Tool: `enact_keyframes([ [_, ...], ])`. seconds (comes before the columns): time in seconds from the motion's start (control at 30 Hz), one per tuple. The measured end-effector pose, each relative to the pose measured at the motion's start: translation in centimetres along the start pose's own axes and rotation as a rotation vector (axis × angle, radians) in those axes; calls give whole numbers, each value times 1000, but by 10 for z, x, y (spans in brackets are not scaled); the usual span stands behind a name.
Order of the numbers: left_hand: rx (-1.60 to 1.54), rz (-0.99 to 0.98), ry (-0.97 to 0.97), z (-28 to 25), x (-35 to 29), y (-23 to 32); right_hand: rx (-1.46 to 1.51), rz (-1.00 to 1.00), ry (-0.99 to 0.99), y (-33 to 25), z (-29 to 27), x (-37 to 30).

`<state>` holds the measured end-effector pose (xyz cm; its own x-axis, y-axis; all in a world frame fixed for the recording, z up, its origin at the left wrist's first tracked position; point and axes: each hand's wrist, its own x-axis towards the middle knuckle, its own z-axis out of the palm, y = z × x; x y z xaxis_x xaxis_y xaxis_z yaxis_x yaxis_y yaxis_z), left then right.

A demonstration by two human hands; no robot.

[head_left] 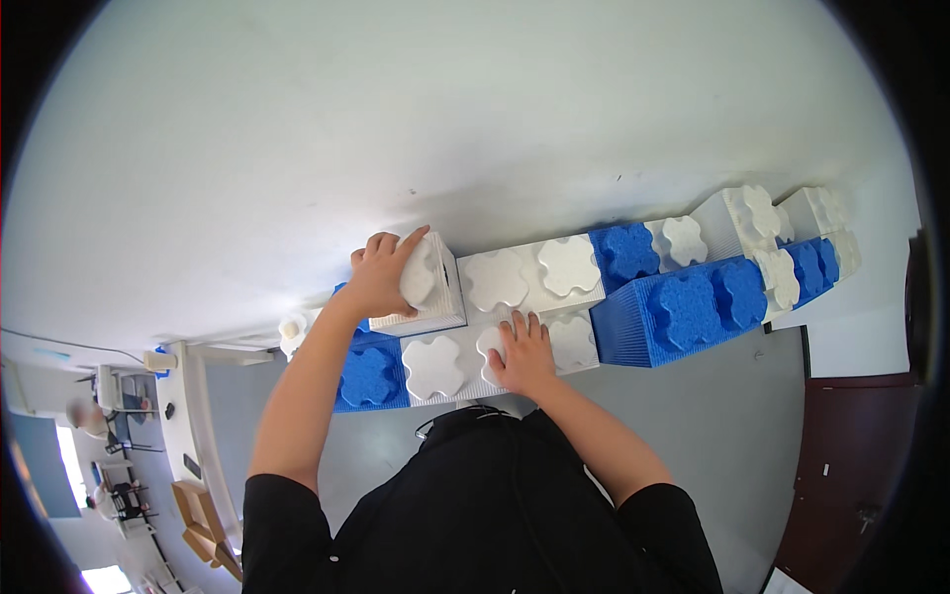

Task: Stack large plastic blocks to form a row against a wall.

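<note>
Large foam-like building blocks with clover-shaped studs stand in a row against the wall. My left hand [381, 279] grips a white block [435, 315] at the left of the row, its fingers and thumb spread around the stud on top. That block sits higher than the ones beside it. My right hand [527, 358] lies with fingers apart on the stud of a white block [432, 368] in the near row, holding nothing. Left of it is a blue block [369, 376], partly hidden by my left forearm. Behind my right hand is another white block [529, 275].
To the right, a blue block [683, 307] rises above its neighbours, with white and blue blocks beyond it. A pale wall [495, 119] runs along the back. A white table [188, 426] and an open cardboard box [203, 525] are at left; people sit farther off. A dark red door [841, 465] is at right.
</note>
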<state>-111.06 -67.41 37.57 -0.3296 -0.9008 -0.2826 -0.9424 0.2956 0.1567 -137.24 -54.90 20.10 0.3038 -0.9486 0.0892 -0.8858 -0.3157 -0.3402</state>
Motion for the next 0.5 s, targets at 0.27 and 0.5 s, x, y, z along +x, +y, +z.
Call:
enact_keyframes([
  [0.27, 184, 47, -101, -24, 1, 11, 37, 51, -67, 0, -1, 2],
  [0.5, 191, 48, -120, -28, 6, 6, 64, 74, -92, -4, -10, 4],
])
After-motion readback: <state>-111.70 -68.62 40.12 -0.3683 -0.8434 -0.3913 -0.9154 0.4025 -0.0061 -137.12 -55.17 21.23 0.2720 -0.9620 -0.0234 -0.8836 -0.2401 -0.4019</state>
